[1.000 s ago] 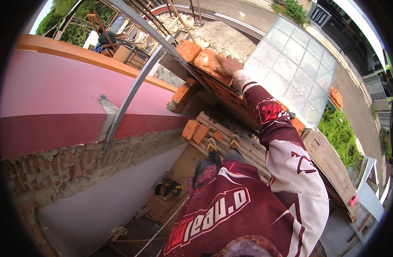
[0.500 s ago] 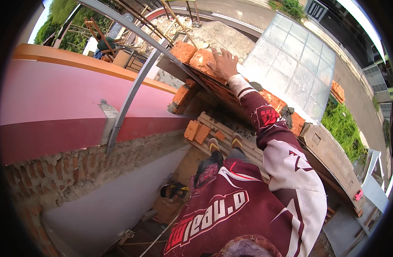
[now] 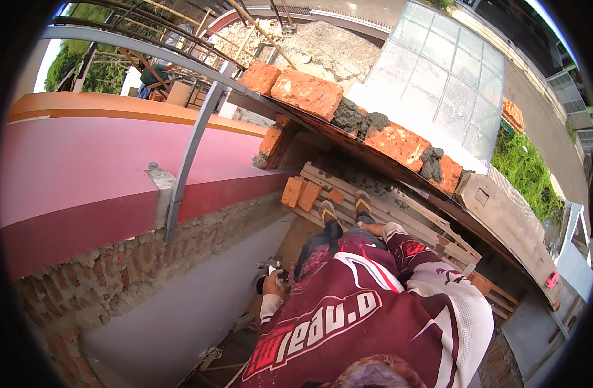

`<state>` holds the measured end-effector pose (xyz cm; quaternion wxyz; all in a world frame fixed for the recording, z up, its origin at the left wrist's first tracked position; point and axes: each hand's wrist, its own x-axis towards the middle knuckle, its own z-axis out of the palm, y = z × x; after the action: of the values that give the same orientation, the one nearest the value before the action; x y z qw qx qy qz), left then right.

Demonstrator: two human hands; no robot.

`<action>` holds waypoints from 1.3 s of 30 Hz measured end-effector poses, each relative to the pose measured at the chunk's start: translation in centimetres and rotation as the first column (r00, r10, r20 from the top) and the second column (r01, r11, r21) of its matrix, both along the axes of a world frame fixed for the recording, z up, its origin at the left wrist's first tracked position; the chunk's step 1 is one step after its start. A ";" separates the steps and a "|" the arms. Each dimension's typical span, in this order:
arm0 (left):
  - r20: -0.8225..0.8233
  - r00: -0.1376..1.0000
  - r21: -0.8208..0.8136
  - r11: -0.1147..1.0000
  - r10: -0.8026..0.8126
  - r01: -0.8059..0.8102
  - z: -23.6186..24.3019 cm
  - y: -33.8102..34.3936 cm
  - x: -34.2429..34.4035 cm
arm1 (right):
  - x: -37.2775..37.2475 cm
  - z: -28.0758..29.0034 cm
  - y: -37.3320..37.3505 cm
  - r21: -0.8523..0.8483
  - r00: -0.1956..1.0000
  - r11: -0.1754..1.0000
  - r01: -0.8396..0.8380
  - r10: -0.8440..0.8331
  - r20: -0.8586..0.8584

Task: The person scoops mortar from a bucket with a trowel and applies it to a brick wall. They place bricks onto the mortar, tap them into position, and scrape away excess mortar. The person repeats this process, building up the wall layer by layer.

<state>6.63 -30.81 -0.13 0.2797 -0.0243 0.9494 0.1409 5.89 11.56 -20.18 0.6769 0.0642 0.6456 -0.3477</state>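
Note:
My right hand [image 3: 372, 229] rests low by my right leg, its fingers laid out and nothing visible in them. Beside my left hip, my left hand [image 3: 274, 284] is closed around a small whitish and dark object that I cannot make out. In front of me runs a wall top with orange bricks, among them a long brick [image 3: 307, 94] and another brick [image 3: 398, 143] farther right. Grey mortar [image 3: 350, 118] fills the space between these two. More mortar [image 3: 432, 163] sits against the right end of the second brick. Neither hand touches the wall.
My feet stand on wooden planks [image 3: 400, 213], with loose bricks [image 3: 294, 191] near the left foot. A metal frame [image 3: 196, 142] rises at the left before a pink wall [image 3: 89, 155]. Beyond the bricks lies a translucent panelled roof [image 3: 438, 77]. A wooden board [image 3: 503, 220] lines the right side.
My right hand has left the long brick on the wall top and come down to my leg. My left hand has come into view at my left hip, holding something.

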 end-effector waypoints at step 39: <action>0.361 0.729 0.703 0.344 0.581 -0.622 -4.1 31.0 -45.8 | -23.4 24.0 13.2 -0.482 -0.006 0.330 0.812 -0.820 -0.572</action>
<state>-39.15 0.21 -4.20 0.2102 -0.2489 0.7005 0.6349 -17.50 24.73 3.85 0.0115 0.2727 0.6938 -0.6664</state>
